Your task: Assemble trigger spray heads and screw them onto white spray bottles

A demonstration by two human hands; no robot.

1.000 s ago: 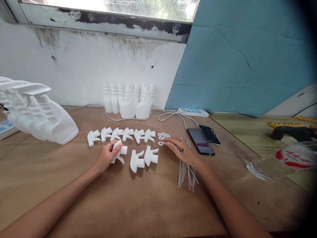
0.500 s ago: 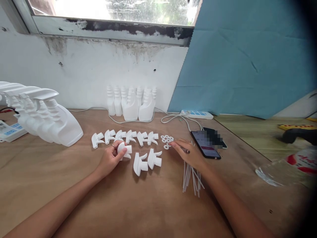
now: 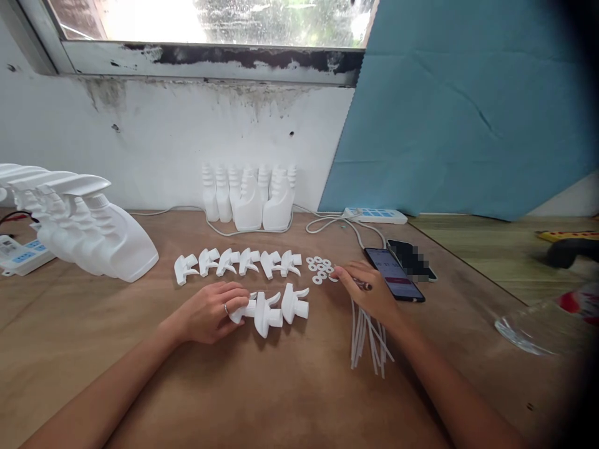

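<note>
Head view: left hand [image 3: 210, 313] now has its gripped spray head [image 3: 241, 313] down beside two others [image 3: 268, 316]. Right hand [image 3: 372, 293], fingers still closed on brown stick [image 3: 363, 284], partly blocks white tubes [image 3: 359, 340].

We can read no full word or number here. On the lit screen of the black rectangular smartphone [image 3: 392, 272] we make out a pale row resembling digits, too blurred to tell, above a dark red bar. On the clear plastic bottle [image 3: 521, 330] at the right edge, the red and white label [image 3: 579, 305] bears lettering we cannot decipher. The left-hand white plastic power strip [image 3: 29, 257] has a small printed patch [image 3: 8, 247], illegible to us.
</note>
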